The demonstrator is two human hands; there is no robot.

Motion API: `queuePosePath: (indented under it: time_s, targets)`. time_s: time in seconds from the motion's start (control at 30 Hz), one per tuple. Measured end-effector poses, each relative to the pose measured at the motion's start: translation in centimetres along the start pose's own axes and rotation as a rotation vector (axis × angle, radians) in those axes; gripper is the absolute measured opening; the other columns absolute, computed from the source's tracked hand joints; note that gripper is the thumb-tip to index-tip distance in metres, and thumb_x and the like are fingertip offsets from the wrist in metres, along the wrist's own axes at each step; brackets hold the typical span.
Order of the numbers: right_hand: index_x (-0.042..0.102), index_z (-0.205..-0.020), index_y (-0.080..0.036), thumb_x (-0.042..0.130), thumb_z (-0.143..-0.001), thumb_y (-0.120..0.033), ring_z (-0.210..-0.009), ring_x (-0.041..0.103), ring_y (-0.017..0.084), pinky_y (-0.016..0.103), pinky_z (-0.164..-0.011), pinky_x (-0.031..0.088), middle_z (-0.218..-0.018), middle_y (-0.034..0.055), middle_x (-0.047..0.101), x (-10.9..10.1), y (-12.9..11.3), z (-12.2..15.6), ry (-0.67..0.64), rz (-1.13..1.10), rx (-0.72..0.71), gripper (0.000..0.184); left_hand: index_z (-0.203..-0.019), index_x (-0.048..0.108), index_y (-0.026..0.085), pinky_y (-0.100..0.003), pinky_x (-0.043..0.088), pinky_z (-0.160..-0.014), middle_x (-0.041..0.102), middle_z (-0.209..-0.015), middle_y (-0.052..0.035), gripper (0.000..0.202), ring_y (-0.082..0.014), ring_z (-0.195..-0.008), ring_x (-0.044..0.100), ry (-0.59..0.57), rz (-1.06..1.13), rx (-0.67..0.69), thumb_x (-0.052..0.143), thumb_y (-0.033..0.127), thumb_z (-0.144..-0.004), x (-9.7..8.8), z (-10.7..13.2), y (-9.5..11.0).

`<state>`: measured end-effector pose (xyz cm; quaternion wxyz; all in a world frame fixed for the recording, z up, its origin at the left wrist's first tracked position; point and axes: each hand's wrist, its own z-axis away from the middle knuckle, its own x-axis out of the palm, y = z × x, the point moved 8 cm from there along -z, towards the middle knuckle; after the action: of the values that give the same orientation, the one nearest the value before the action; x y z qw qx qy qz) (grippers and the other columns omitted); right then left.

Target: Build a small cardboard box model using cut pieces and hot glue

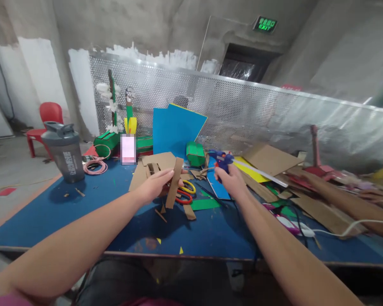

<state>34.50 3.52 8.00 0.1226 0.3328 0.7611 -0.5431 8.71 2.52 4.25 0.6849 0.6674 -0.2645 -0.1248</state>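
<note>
The blue table [51,212] is littered with cardboard offcuts and coloured sheets, and the work happens above its middle. The left hand [155,185] is closed on a cardboard strip [174,182], pinching it at mid-length, clear of the table, just above the scissors [187,193]. The strip's long axis stands nearly upright, its top end leaning slightly to the right and away, with a broad face turned toward the right hand.

The right hand [232,178] is wrapped around a blue glue gun [222,160], held near the strip but apart from it. Its nose seems to point left toward the strip, though blur hides the tip.

Gluing here likely goes best with the strip kept steady, the fingers [169,172] clear of the glue line, and the nose brought square to the face.
</note>
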Motion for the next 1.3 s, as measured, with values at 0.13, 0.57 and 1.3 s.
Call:
queuePosePath:
  time_s: [0.13,0.57,1.3]
  targets:
    - [0.052,-0.086,-0.028,0.048,-0.086,-0.073,-0.059,0.053,0.019,0.034,-0.058,0.047,-0.066,-0.0015,0.053,3.5,-2.3,-0.4,-0.072,-0.354,-0.08,0.046,-0.123,0.08,0.02,-0.027,0.048,-0.072,0.074,-0.098,-0.0082,0.06,-0.0175,-0.081,0.063,0.02,0.021,0.041,0.083,0.063,-0.082,-0.4,-0.2,0.5]
    - [0.065,-0.082,-0.024,0.064,-0.089,-0.063,-0.057,0.054,0.018,0.034,-0.057,0.046,-0.071,0.0022,0.063,5.5,-4.7,5.1,-0.213,-0.749,-0.205,0.039,-0.123,0.079,0.02,-0.031,0.05,-0.079,0.073,-0.09,-0.0071,0.054,-0.0193,-0.083,0.065,-0.043,-0.026,0.097,0.078,0.064,-0.091,1.9,1.0,1.2]
    - [0.066,-0.078,-0.025,0.064,-0.087,-0.083,-0.062,0.06,0.02,0.036,-0.059,0.051,-0.071,0.003,0.063,4.8,-5.4,5.5,-0.194,-0.781,-0.299,0.059,-0.127,0.076,0.016,-0.028,0.041,-0.065,0.067,-0.083,-0.0049,0.072,-0.0162,-0.072,0.058,-0.038,-0.18,0.175,0.074,0.076,-0.087,2.0,1.6,2.4]
